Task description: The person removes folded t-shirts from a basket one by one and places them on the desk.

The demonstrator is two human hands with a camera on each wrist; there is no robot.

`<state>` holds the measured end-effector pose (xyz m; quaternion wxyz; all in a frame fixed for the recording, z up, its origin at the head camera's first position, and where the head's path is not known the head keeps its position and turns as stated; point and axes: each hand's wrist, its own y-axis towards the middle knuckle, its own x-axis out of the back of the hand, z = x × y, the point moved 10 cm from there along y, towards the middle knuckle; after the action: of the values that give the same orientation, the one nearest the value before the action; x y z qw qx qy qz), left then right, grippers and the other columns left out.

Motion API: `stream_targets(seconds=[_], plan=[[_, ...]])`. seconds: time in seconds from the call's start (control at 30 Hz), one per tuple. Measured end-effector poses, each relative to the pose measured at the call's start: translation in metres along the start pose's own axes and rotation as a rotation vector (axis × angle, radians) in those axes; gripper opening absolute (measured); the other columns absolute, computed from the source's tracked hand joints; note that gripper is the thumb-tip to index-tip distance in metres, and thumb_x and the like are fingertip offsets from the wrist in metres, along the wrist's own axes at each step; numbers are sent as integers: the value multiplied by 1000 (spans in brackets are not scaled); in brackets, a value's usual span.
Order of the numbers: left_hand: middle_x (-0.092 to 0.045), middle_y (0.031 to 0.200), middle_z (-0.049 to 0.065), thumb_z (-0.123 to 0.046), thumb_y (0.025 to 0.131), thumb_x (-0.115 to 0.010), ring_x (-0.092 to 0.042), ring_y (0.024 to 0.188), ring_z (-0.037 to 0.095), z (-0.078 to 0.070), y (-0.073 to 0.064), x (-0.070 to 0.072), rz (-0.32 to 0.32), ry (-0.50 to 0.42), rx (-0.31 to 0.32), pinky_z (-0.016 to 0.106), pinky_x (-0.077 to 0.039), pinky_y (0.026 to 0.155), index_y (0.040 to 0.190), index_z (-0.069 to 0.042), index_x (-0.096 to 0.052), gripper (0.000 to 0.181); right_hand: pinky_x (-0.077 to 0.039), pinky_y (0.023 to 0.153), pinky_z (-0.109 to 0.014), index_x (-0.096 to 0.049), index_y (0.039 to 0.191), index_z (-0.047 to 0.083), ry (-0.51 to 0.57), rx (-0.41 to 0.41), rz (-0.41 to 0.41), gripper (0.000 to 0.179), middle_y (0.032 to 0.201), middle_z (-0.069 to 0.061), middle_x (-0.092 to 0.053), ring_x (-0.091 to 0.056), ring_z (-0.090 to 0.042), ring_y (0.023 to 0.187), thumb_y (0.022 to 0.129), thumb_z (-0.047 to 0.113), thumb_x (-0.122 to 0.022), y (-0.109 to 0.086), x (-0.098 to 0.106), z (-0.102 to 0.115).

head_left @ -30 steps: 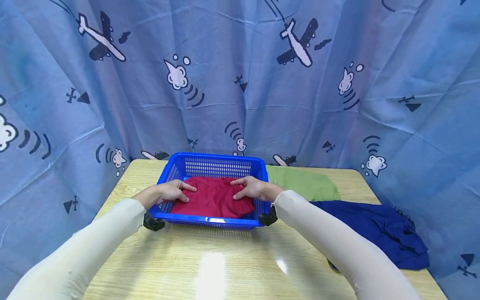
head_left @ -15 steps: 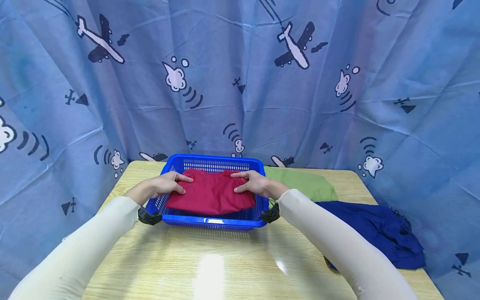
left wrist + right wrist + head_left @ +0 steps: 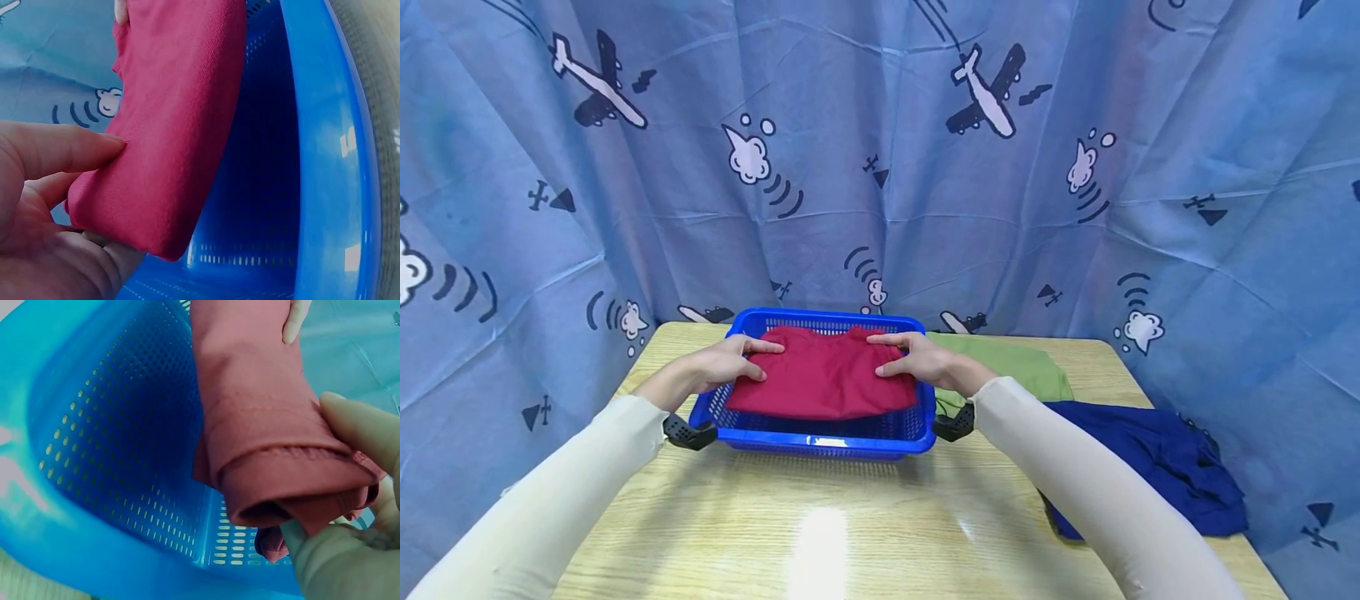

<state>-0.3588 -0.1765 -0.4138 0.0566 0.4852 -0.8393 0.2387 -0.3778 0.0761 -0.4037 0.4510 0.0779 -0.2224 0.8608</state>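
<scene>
A folded red garment [image 3: 823, 375] is held up over the blue plastic basket [image 3: 827, 442], its lower edge above the basket floor. My left hand [image 3: 722, 364] grips its left end; in the left wrist view the thumb side lies on top of the red cloth [image 3: 169, 131] with fingers beneath. At the other end my right hand [image 3: 921, 362] holds the garment the same way. In the right wrist view the folded layers of the red cloth [image 3: 275, 444] show at the edge, the fingers tucked under. The cloth hides much of the basket's inside.
To the right of the basket a green cloth [image 3: 1011, 367] lies flat on the wooden table [image 3: 737, 533]. Nearer on the right is a crumpled dark blue garment [image 3: 1157, 467], partly behind the right sleeve. A blue patterned curtain [image 3: 820, 167] hangs behind the table.
Both hands have raised the red garment from inside the basket to above it. The hands have moved slightly apart and upward. The basket has stayed in place.
</scene>
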Motion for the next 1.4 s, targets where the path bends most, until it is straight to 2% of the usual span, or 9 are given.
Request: stream_targets(seconds=[0.47,0.73,0.9,1.0,1.07,1.13,1.2,1.33,1.4], plan=[[-26,157,28,5,90,-59,-60,93,19,-25,-7,-11,-6,31,-94,24,-54,76,156,-4,-37,70,-57,85,-28,-45,154,18,29,80,-10,68,163,-12,-28,-58,-21,117,92,3,-69,-25,18,3],[-14,166,23,3,89,-61,-42,127,33,-39,-8,-19,-55,61,-111,24,-51,80,154,-10,-43,68,-59,82,-28,-44,155,19,69,90,-10,69,154,-20,-44,-64,-15,108,93,2,-68,-37,32,3],[-13,167,23,6,89,-60,-33,140,38,-47,-7,-28,-52,39,-131,24,-52,83,154,-11,-44,69,-58,81,-26,-45,154,20,51,90,-32,67,168,-18,-10,-62,-16,111,93,5,-68,-45,44,1],[-16,167,21,7,87,-60,-30,143,37,-53,-6,-32,-59,48,-158,22,-51,85,153,-12,-45,71,-58,80,-24,-45,154,21,46,81,-38,67,171,-10,9,-53,-28,129,93,6,-69,-50,51,-2],[-18,167,21,7,86,-61,-35,139,36,-57,-5,-35,-63,52,-171,22,-50,84,153,-13,-45,72,-58,79,-24,-43,155,20,63,91,-23,68,171,-9,8,-40,-37,143,93,5,-68,-53,55,-3],[-20,166,20,7,86,-61,-42,133,34,-61,-4,-40,-59,44,-179,22,-50,83,153,-13,-45,73,-58,79,-23,-41,156,18,77,103,-12,68,172,-9,9,-19,-37,155,94,4,-66,-57,59,-4],[-20,166,20,7,86,-61,-44,129,33,-65,-2,-45,-49,28,-188,23,-51,82,154,-13,-45,73,-59,79,-23,-39,157,16,91,111,-2,69,172,-7,10,-13,-32,158,95,3,-65,-61,64,-5],[-21,166,19,7,87,-60,-50,124,30,-74,1,-57,-30,13,-200,24,-52,81,154,-14,-44,73,-60,82,-27,-36,158,17,131,90,20,70,171,-12,-13,-58,-20,130,96,3,-64,-71,72,-11],[-22,165,18,7,87,-60,-54,119,28,-78,3,-63,-21,2,-201,24,-53,81,155,-15,-44,73,-60,84,-27,-35,159,17,137,84,27,70,166,-15,-24,-65,-16,117,96,4,-65,-77,76,-15]])
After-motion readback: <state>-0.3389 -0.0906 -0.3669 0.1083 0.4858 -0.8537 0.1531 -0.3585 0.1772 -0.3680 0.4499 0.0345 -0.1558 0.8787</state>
